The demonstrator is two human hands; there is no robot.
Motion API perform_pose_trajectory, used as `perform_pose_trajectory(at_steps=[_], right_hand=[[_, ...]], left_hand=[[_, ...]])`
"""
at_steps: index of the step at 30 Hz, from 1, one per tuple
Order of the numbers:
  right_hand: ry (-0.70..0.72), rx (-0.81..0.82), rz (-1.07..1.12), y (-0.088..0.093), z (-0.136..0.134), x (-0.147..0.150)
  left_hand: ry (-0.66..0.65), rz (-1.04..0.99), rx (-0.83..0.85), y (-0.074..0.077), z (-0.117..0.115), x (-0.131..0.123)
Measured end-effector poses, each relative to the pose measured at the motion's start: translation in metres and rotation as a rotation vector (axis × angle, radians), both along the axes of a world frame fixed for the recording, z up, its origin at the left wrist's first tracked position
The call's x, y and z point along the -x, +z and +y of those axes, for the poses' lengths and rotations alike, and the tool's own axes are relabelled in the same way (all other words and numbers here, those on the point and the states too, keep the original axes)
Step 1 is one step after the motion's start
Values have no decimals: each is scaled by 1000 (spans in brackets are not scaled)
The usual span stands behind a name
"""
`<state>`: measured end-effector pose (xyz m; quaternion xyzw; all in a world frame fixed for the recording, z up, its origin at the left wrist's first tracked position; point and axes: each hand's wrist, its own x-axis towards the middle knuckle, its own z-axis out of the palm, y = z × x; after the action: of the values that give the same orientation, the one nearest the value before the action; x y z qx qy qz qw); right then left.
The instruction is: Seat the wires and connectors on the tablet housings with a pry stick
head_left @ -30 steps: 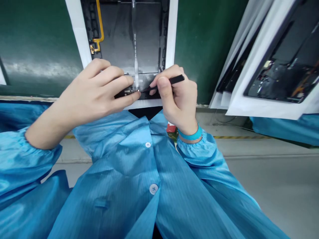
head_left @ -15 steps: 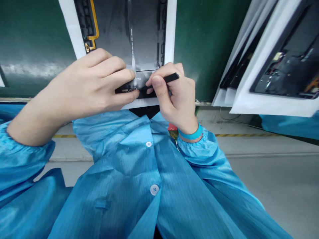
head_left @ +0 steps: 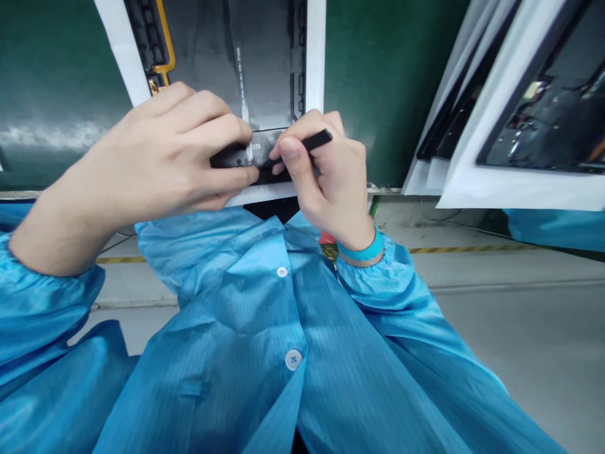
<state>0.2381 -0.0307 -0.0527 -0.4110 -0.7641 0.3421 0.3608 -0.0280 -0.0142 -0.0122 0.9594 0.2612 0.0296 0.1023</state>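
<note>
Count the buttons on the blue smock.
2: an upper button and a lower button, both down the smock's front; others may be hidden.

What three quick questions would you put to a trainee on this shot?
1. Which hand holds the black slender tool, left or right?
2. True or false: the teal wristband is on the left wrist.
3. What colour is the strip along the left side of the dark device panel?

Key:
1. The right hand.
2. False: it is on the right wrist.
3. Yellow.
</note>
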Motion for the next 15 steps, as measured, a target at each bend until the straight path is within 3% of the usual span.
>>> perform_pose_trajectory(at_steps=[9,15], right_hand=[[74,20,19,-6,10,1],[43,12,33,-8,9,3]], left_hand=[[-14,-145,-21,-12,4,3],[-1,-175,-89,-21,-3,10]])
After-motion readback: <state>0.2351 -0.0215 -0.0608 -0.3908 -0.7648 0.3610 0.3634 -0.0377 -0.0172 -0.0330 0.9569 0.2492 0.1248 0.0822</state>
